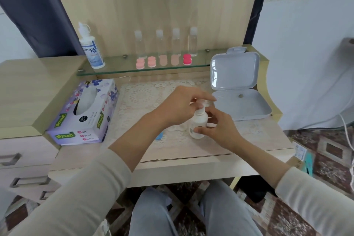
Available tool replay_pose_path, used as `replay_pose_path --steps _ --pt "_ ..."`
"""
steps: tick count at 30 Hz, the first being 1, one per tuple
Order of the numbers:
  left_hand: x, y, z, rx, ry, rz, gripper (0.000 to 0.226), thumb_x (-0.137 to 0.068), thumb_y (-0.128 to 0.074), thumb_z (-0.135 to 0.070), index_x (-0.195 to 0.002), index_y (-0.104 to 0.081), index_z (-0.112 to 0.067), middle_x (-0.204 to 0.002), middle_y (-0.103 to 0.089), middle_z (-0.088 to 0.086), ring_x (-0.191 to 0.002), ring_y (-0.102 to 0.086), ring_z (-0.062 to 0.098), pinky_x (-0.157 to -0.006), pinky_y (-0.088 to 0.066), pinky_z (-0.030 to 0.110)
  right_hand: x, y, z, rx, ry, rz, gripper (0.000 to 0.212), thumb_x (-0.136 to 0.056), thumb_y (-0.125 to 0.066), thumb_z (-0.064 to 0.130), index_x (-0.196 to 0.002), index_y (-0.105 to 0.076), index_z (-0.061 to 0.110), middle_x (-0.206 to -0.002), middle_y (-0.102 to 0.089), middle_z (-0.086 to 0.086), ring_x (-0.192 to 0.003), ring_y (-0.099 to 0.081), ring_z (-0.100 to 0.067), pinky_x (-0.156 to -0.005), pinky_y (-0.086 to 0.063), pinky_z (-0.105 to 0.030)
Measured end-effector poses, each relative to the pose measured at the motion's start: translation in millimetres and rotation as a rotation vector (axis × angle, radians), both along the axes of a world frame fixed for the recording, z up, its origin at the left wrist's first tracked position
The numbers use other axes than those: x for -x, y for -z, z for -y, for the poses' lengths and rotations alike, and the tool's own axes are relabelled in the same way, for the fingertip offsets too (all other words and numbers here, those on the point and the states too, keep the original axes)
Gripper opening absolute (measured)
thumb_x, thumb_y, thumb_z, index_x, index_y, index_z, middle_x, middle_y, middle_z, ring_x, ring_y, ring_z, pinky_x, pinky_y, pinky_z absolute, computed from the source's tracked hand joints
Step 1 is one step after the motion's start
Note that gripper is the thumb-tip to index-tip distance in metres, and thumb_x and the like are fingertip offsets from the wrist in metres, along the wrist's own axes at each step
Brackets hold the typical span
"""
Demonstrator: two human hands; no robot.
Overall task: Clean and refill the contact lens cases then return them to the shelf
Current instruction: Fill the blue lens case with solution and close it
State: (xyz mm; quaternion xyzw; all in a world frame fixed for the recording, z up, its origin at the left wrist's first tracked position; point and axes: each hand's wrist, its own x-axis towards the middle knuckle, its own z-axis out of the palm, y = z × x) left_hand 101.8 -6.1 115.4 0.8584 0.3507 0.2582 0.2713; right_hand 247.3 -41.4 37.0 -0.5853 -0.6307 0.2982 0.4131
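Note:
A small white bottle (198, 122) stands upright on the lace mat in the middle of the desk. My right hand (220, 130) grips its body from the right. My left hand (180, 105) is over its top, fingers pinched on the cap. Just left of the bottle lie pale, clear case parts (177, 127), partly hidden by my left wrist, and a blue piece (160, 136) shows beneath my left forearm. On the glass shelf (118, 69) sits a row of several pink and peach lens cases (162, 60), the rightmost one bright pink (187, 59).
A large solution bottle (91, 50) stands at the shelf's left end, and several clear small bottles (166, 44) line up behind the cases. A purple tissue box (84, 113) lies on the left. An open grey plastic box (237, 86) sits at the right back.

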Motion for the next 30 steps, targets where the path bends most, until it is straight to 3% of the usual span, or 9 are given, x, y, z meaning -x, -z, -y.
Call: replay_pose_path --steps 3,7,9,12,14,19,22,25,30 --pt "-4.1 3.7 -3.3 -0.113 -0.091 -0.044 0.014 -0.081 -0.068 -0.022 -0.092 -0.071 -0.016 -0.085 -0.064 -0.006 -0.071 -0.052 0.001 -0.069 -0.041 0.01 0.2 4.3 0.6 -0.002 -0.002 0.004 0.052 -0.067 -0.08 0.02 -0.113 -0.056 0.016 -0.1 -0.064 0.003 -0.092 -0.061 -0.01 -0.079 -0.045 -0.013" --pt "-6.1 1.8 3.1 -0.088 -0.296 -0.134 0.075 -0.071 -0.029 -0.074 -0.066 -0.06 -0.006 -0.059 -0.056 0.004 -0.053 -0.047 0.015 -0.055 -0.036 0.021 -1.7 6.6 0.7 -0.007 0.01 -0.005 0.053 -0.067 -0.08 0.022 -0.114 -0.056 0.014 -0.102 -0.064 0.002 -0.094 -0.061 -0.013 -0.084 -0.047 -0.023" --pt "-1.7 -0.1 3.8 -0.138 -0.349 -0.15 0.077 -0.08 -0.025 -0.067 -0.071 -0.063 0.0 -0.065 -0.062 0.013 -0.059 -0.055 0.024 -0.06 -0.043 0.032 -2.4 6.6 0.2 -0.006 0.01 -0.002 0.053 -0.067 -0.08 0.023 -0.114 -0.056 0.015 -0.103 -0.064 0.001 -0.095 -0.061 -0.014 -0.086 -0.047 -0.025" --pt "7.5 0.3 -0.7 -0.105 -0.163 -0.002 0.016 -0.091 -0.053 -0.015 -0.099 -0.066 -0.018 -0.101 -0.063 -0.01 -0.086 -0.057 0.005 -0.076 -0.046 0.022 -2.0 7.9 -0.2 -0.001 0.012 -0.012 0.054 -0.067 -0.08 0.023 -0.115 -0.056 0.015 -0.103 -0.064 0.001 -0.094 -0.06 -0.013 -0.083 -0.045 -0.021" --pt "10.4 3.9 -5.6 -0.035 -0.01 -0.044 0.043 -0.085 -0.051 0.006 -0.113 -0.063 -0.024 -0.122 -0.054 -0.015 -0.107 -0.051 0.001 -0.087 -0.044 0.012 -2.0 8.6 -0.3 -0.001 0.012 -0.022 0.054 -0.067 -0.08 0.023 -0.115 -0.056 0.015 -0.103 -0.064 0.001 -0.094 -0.059 -0.012 -0.082 -0.044 -0.017" --pt "3.1 5.9 -5.3 -0.071 -0.134 -0.072 0.015 -0.078 -0.07 -0.019 -0.093 -0.066 -0.019 -0.087 -0.063 -0.004 -0.07 -0.053 0.003 -0.066 -0.043 0.017 -0.2 5.5 1.4 0.009 0.0 -0.032 0.05 -0.067 -0.08 0.021 -0.11 -0.056 0.02 -0.099 -0.063 0.007 -0.092 -0.059 -0.007 -0.073 -0.041 -0.003" --pt "-0.5 6.5 -6.6 -0.153 -0.23 -0.125 0.029 -0.077 -0.069 -0.037 -0.076 -0.057 -0.011 -0.067 -0.057 -0.002 -0.06 -0.048 0.009 -0.059 -0.041 0.023 0.7 4.7 2.6 0.008 -0.003 -0.039 0.049 -0.066 -0.081 0.022 -0.105 -0.053 0.028 -0.095 -0.061 0.012 -0.09 -0.058 -0.003 -0.071 -0.041 -0.003" --pt "0.6 2.9 -5.3 -0.257 -0.32 -0.073 0.036 -0.081 -0.063 -0.039 -0.069 -0.051 -0.007 -0.06 -0.051 0.002 -0.055 -0.04 0.011 -0.053 -0.034 0.022 0.8 4.8 2.5 0.015 0.01 -0.049 0.048 -0.066 -0.081 0.023 -0.104 -0.052 0.028 -0.098 -0.061 0.01 -0.089 -0.057 -0.004 -0.072 -0.041 -0.008" --pt "22.5 3.9 -6.2 -0.156 -0.41 0.139 0.027 -0.078 -0.07 -0.033 -0.072 -0.054 -0.013 -0.061 -0.051 -0.009 -0.052 -0.045 0.002 -0.053 -0.038 0.01 -0.4 6.8 3.2 0.016 0.011 -0.063 0.051 -0.065 -0.082 0.021 -0.106 -0.053 0.026 -0.1 -0.061 0.009 -0.088 -0.056 -0.002 -0.075 -0.044 -0.011"
